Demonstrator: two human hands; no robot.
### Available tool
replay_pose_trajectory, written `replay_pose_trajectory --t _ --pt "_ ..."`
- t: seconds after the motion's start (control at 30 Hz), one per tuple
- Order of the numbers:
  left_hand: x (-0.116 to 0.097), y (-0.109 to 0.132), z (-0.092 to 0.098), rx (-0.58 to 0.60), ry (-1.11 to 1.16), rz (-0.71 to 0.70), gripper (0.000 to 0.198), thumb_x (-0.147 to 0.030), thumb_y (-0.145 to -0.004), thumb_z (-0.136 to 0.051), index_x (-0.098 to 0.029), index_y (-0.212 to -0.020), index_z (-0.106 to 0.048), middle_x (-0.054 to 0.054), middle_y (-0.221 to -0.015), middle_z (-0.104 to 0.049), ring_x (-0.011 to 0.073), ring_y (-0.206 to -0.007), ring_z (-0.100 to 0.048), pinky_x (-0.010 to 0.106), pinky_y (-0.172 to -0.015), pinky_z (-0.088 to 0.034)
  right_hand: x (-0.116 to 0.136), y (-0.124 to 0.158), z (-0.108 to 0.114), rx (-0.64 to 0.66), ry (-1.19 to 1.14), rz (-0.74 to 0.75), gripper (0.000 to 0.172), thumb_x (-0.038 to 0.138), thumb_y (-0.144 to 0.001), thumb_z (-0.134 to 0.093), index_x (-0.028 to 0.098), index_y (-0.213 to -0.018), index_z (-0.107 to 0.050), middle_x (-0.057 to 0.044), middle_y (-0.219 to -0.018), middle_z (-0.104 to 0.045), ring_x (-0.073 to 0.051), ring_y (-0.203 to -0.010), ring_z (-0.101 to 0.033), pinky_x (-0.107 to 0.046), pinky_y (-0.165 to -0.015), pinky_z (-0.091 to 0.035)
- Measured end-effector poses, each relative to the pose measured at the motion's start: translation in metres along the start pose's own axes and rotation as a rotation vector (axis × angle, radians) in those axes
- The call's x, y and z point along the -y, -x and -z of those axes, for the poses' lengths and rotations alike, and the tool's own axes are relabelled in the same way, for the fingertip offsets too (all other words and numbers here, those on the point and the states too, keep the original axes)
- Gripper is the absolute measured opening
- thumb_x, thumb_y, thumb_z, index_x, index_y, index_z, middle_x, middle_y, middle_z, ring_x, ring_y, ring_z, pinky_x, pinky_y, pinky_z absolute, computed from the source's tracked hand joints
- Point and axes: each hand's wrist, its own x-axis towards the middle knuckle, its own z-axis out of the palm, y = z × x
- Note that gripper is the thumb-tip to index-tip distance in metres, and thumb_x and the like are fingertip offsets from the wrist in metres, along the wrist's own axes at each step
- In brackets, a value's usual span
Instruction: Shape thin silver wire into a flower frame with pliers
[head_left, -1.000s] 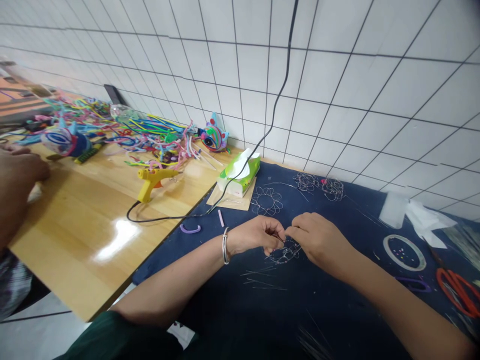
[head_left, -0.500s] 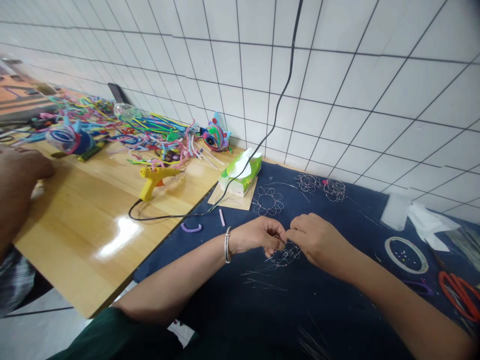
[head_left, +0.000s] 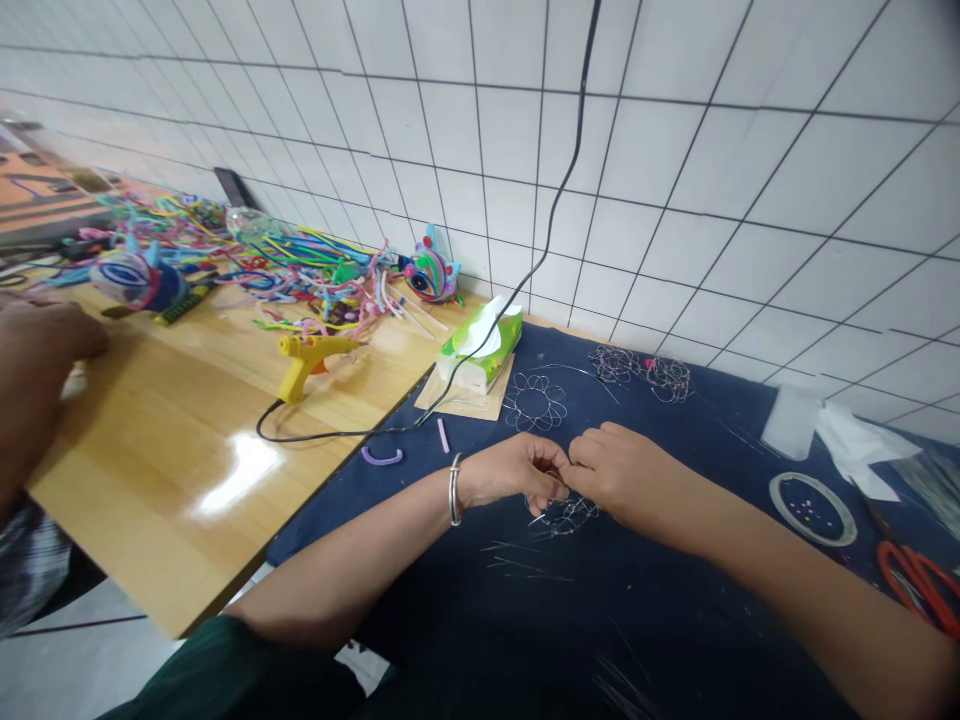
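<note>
A looped wire piece [head_left: 574, 516] hangs just above the dark blue cloth, between and below my hands. My left hand [head_left: 525, 470], with a silver bangle at the wrist, pinches it at its left edge. Close against the left fingertips, my right hand [head_left: 616, 470] is closed on the upper part of the wire, its fingertips largely hidden. Under the left wrist lie several short straight wires [head_left: 529, 562]. A flower-shaped wire ring [head_left: 535, 403] rests flat on the cloth just beyond my hands.
A yellow glue gun [head_left: 304, 362] lies on the wooden table [head_left: 195, 430], its cord crossing to the tissue pack [head_left: 480, 350]. Wire bundles [head_left: 667, 380], a white ring of beads [head_left: 812, 510] and orange-handled scissors [head_left: 919, 585] lie rightward. Another person's hand [head_left: 45, 350] is at far left.
My right hand has shifted very slightly left and up, its forearm now covering the purple item beside the scissors. The left hand keeps its hold on the wire piece.
</note>
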Motion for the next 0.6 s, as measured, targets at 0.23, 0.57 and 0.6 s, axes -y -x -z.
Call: replay_pose_trajectory --t 0.23,0.57,0.6 --pt "-0.0022 0.0013 -0.0003 0.017 0.019 0.006 0.014 -0.016 -0.065 -0.066 -0.011 -0.076 -0.058 -0.003 -0.059 -0.054 0.0048 -0.048 -0.051 0.020 -0.050 -0.048 -0.0010 -0.0030 0.0045 0.033 -0.007 -0.010 0.016 0.004 -0.078 -0.044 0.015 -0.082 -0.056 -0.004 -0.073 -0.052 -0.016 -0.071 -0.043 -0.030 -0.062 -0.024" --pt "0.0003 0.0001 0.0005 0.014 0.019 0.013 0.016 -0.017 -0.065 -0.067 -0.010 -0.076 -0.059 -0.003 -0.059 -0.054 0.0049 -0.047 -0.052 0.019 -0.050 -0.047 -0.0001 -0.0042 0.0016 0.037 0.022 -0.022 0.016 0.005 -0.079 -0.044 0.015 -0.079 -0.056 -0.004 -0.071 -0.052 -0.015 -0.068 -0.042 -0.029 -0.061 -0.024" --pt "0.0009 -0.0003 0.0007 0.014 0.019 0.014 0.016 -0.017 -0.064 -0.068 -0.010 -0.076 -0.059 -0.003 -0.059 -0.054 0.0048 -0.047 -0.052 0.019 -0.050 -0.047 0.0002 -0.0048 0.0018 0.035 0.024 -0.022 0.015 0.006 -0.079 -0.044 0.015 -0.078 -0.056 -0.004 -0.071 -0.052 -0.015 -0.067 -0.042 -0.029 -0.061 -0.024"
